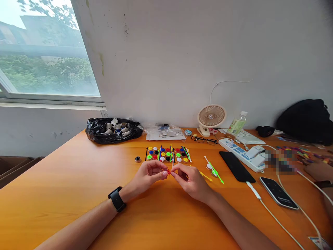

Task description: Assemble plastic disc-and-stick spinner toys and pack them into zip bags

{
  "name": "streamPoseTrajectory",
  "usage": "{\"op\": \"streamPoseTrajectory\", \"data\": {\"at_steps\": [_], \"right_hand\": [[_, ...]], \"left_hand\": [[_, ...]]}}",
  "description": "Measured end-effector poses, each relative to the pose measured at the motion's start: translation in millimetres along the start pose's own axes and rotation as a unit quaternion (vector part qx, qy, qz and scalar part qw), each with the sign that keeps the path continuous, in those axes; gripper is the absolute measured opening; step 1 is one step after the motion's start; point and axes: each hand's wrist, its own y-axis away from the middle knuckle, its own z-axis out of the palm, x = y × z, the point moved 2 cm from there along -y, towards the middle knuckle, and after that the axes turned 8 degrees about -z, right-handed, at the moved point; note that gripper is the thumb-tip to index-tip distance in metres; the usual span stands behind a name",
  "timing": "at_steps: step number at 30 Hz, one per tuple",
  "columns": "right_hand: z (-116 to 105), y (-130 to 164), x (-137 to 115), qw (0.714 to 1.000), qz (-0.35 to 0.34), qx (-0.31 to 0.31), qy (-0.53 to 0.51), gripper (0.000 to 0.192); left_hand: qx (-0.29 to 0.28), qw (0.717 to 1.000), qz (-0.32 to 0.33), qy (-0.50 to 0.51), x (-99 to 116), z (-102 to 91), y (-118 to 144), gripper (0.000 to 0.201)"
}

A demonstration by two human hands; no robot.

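My left hand (151,174) and my right hand (191,180) meet over the orange table (65,194), both pinching a small red plastic piece (169,171) between their fingertips. A black watch (117,199) sits on my left wrist. Just behind the hands lies a cluster of coloured round caps and thin sticks (168,154). A lone dark cap (137,159) lies to the left of that cluster. Loose green, white and yellow sticks (213,170) lie to the right of my right hand.
A black bag of spools (113,130) and a clear plastic bag (165,132) sit at the back. Also there: a small fan (210,118), glasses (205,140), a bottle (237,125), a power strip (243,153), two phones (279,192) with cables. Another person's hand (318,170) works at the right.
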Motion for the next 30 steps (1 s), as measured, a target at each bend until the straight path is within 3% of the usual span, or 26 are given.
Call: {"op": "streamPoseTrajectory", "data": {"at_steps": [10, 18, 20, 23, 26, 30], "right_hand": [[-1.9, 0.5, -0.3, 1.0, -0.006, -0.009, 0.025, 0.016], [-0.6, 0.4, -7.9, 0.997, 0.028, -0.069, 0.005, 0.021], [-0.5, 0.2, -8.8, 0.996, 0.029, -0.083, 0.014, 0.021], [-2.9, 0.5, -6.7, 0.992, 0.028, -0.097, 0.075, 0.019], [-8.5, 0.7, -1.8, 0.977, 0.031, -0.103, 0.182, 0.02], [-19.2, -0.4, 4.2, 0.944, 0.062, -0.113, 0.304, 0.02]], "left_hand": [[0.002, 1.0, 0.011, -0.015, -4.6, -1.4, -1.6, 0.031], [-0.009, 0.987, 0.055, -0.152, -8.1, 0.1, 0.7, 0.029], [-0.017, 0.966, 0.084, -0.244, -4.2, 1.9, 4.3, 0.029], [0.005, 0.913, 0.143, -0.383, 2.5, 1.6, 7.1, 0.03], [0.091, 0.864, 0.191, -0.457, 7.8, -9.0, 3.3, 0.019], [0.233, 0.802, 0.189, -0.517, 11.2, -43.6, -6.6, 0.015]]}}
